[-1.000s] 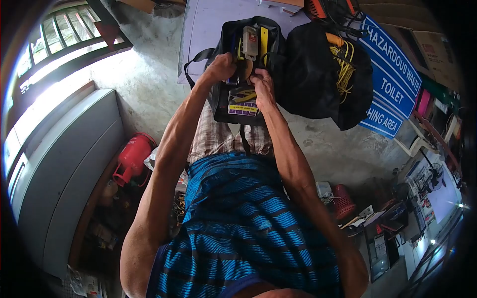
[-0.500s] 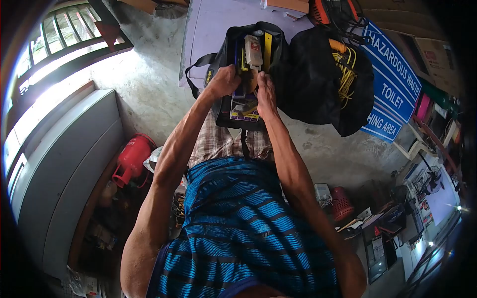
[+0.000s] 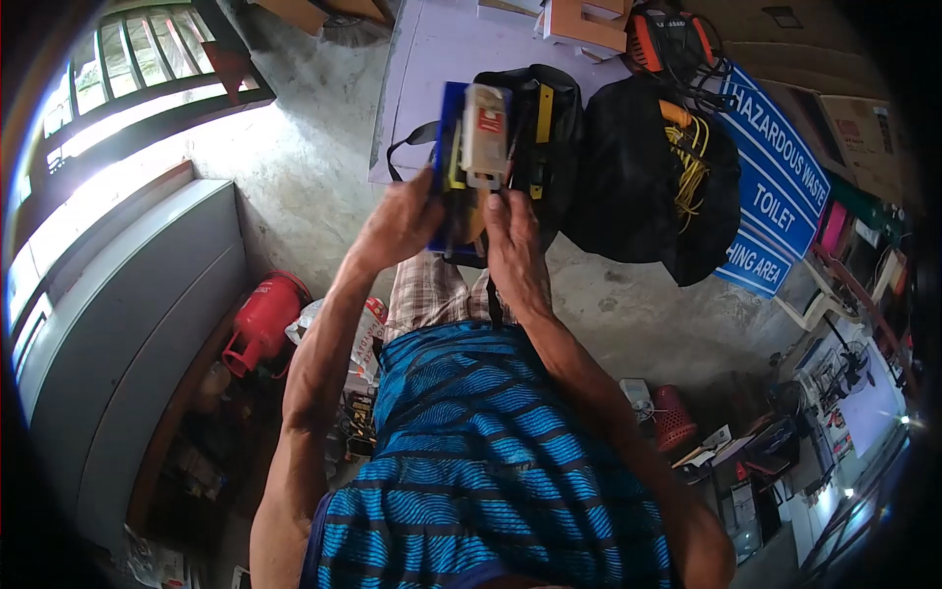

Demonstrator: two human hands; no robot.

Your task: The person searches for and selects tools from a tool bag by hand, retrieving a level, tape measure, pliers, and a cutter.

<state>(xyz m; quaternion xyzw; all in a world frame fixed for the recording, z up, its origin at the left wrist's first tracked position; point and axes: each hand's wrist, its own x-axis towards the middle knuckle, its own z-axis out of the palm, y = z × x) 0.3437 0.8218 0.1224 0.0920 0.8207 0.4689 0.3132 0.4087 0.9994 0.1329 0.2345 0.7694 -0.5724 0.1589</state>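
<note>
Both my hands hold up a blue packaged item (image 3: 446, 167) with a pale grey tool and a red label on its front (image 3: 484, 133). My left hand (image 3: 402, 221) grips its left edge and my right hand (image 3: 512, 240) grips its lower right. Right behind the package stands an open black tool bag (image 3: 559, 137) with a yellow tool showing inside. Further right lies a second black bag (image 3: 638, 187) holding coiled yellow cable (image 3: 684, 157).
Blue signs (image 3: 780, 187) reading HAZARDOUS WASTE and TOILET lean at the right. An orange and black power tool (image 3: 667, 39) sits behind the bags. A red gas cylinder (image 3: 260, 319) stands at the lower left beside a grey cabinet (image 3: 118, 324). Clutter fills the lower right.
My hands have lifted the blue package out of the black tool bag and raised it toward me. The camera view has shifted slightly.
</note>
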